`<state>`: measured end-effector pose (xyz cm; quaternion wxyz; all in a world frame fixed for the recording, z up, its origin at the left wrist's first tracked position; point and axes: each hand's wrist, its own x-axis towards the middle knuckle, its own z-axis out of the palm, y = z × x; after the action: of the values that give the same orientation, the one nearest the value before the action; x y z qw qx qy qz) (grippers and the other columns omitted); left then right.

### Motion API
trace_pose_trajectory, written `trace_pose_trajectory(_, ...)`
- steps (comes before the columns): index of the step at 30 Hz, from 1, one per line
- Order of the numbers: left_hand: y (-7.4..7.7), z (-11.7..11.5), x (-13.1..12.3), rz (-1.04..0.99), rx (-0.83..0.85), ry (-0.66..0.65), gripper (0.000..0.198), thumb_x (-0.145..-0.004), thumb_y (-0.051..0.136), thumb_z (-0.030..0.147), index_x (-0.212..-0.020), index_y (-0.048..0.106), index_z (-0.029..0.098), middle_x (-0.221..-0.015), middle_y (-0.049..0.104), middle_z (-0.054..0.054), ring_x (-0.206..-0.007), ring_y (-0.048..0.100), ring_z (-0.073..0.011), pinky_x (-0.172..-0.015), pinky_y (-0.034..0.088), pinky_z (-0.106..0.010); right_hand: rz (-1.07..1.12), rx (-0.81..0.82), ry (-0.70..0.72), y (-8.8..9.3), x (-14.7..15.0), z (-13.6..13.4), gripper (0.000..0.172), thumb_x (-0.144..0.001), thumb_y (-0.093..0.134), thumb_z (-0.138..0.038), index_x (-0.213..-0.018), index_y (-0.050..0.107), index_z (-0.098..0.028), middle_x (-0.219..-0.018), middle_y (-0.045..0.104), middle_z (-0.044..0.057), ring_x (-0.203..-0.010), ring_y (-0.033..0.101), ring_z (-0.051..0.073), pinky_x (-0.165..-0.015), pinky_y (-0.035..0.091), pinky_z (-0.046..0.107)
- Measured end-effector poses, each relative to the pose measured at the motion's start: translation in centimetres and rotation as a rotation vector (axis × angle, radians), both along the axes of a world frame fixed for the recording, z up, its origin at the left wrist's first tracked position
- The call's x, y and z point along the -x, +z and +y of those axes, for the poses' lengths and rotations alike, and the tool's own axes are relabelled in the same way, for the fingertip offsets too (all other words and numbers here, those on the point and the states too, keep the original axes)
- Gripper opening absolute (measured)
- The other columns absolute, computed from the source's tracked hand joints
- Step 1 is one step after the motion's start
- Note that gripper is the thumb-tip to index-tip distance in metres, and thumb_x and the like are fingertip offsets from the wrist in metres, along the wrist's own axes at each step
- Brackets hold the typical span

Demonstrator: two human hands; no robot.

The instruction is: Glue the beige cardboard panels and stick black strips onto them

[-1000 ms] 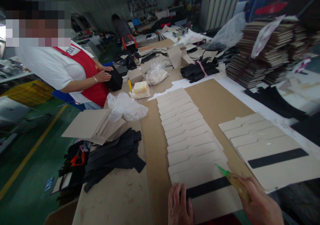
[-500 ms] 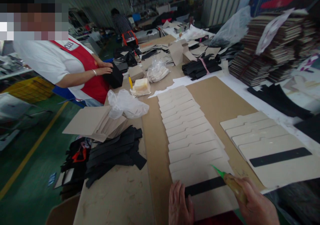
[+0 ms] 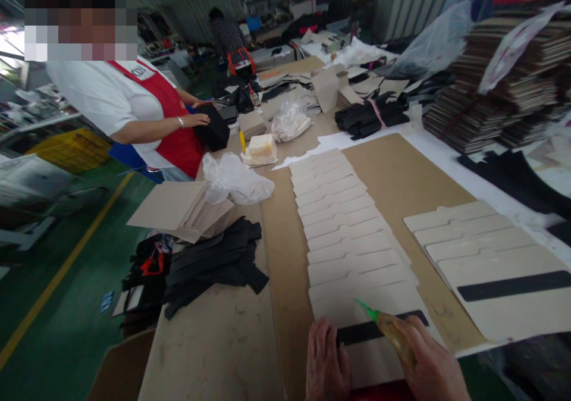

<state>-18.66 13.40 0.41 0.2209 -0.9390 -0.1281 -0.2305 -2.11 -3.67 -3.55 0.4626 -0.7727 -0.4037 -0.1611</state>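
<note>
Head view: left hand (image 3: 328, 359) lies with fingers flat and open, fingertips at the end of a black strip (image 3: 357, 333) on a card (image 3: 379, 359). Right hand (image 3: 430, 366) has its fingers wrapped around a green-tipped bottle (image 3: 389, 328), which lies across the strip.

Bottom centre of the frame, the left hand (image 3: 328, 362) lies flat, palm down, fingers together. Just right of it, the right hand (image 3: 432, 362) is curled closed, knuckles up, angled up-left.
</note>
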Motion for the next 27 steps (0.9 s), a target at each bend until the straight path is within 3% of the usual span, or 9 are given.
trace_pose_trajectory(9, 0.0, -0.5, -0.2, -0.074, 0.101, 0.001, 0.032, -0.09, 0.046, 0.013, -0.119, 0.059, 0.015, -0.122, 0.058, -0.01, -0.124, 0.049, -0.0253, -0.096, 0.053, -0.042, 0.042, 0.001, 0.024, -1.2, 0.2, 0.5, 0.027, -0.095, 0.045, -0.02, -0.121, 0.051, -0.019, -0.099, 0.062, 0.006, -0.07, 0.067, 0.011, -0.056, 0.05, 0.018)
trace_pose_trajectory(19, -0.1, -0.6, 0.1, -0.054, 0.103, 0.016, 0.034, -0.088, 0.047, 0.014, -0.121, 0.055, 0.013, -0.12, 0.058, -0.012, -0.123, 0.048, -0.0279, -0.094, 0.055, -0.044, 0.064, -0.06, 0.264, 2.6, 2.1, 4.3, 0.04, -0.084, 0.041, -0.006, -0.122, 0.046, -0.019, -0.096, 0.06, 0.006, -0.074, 0.067, 0.012, -0.06, 0.051, 0.018)
trace_pose_trajectory(22, 0.2, -0.4, 0.2, -0.054, 0.165, 0.001, 0.031, -0.088, 0.046, 0.012, -0.118, 0.056, 0.013, -0.118, 0.059, -0.012, -0.119, 0.051, -0.0262, -0.095, 0.054, -0.043, 0.073, -0.079, 0.258, 2.4, 1.9, 4.3, 0.044, -0.082, 0.041, -0.004, -0.122, 0.046, -0.02, -0.098, 0.06, 0.006, -0.076, 0.067, 0.012, -0.063, 0.052, 0.018)
trace_pose_trajectory(27, 1.3, 0.3, 1.3, -0.051, 0.109, -0.036, 0.035, -0.087, 0.046, 0.014, -0.118, 0.061, 0.017, -0.122, 0.061, -0.007, -0.122, 0.052, -0.0224, -0.097, 0.054, -0.037, 0.091, -0.071, 0.21, 1.8, 1.9, 4.0, 0.032, -0.09, 0.043, -0.011, -0.12, 0.047, -0.021, -0.094, 0.059, 0.005, -0.072, 0.066, 0.013, -0.06, 0.053, 0.021)
